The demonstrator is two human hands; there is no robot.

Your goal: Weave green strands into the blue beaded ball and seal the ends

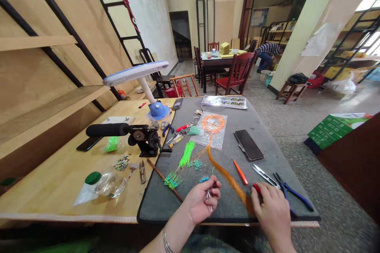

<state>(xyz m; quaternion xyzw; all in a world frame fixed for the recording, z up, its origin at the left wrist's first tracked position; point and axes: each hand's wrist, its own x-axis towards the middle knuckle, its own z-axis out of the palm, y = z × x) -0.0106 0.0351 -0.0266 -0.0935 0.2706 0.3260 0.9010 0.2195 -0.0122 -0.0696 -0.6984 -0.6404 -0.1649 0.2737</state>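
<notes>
My left hand [202,201] hovers over the near edge of the grey mat [267,126], fingers pinched on a small thin metal piece with a dark red tip. My right hand [273,211] rests on the mat to the right, fingers curled around a small red object [257,188]. Between the hands a bundle of orange strands [225,176] runs back to a coil in a clear bag [211,128]. Green strands [186,154] and teal beads [196,163] lie ahead of my left hand.
An orange pen [240,171], small scissors [264,175], blue-handled pliers [292,191] and a black phone [248,144] lie on the mat's right side. A black hand-crank tool [145,138], a blue lamp [154,106] and beads sit on the wooden table. A person bends over far back.
</notes>
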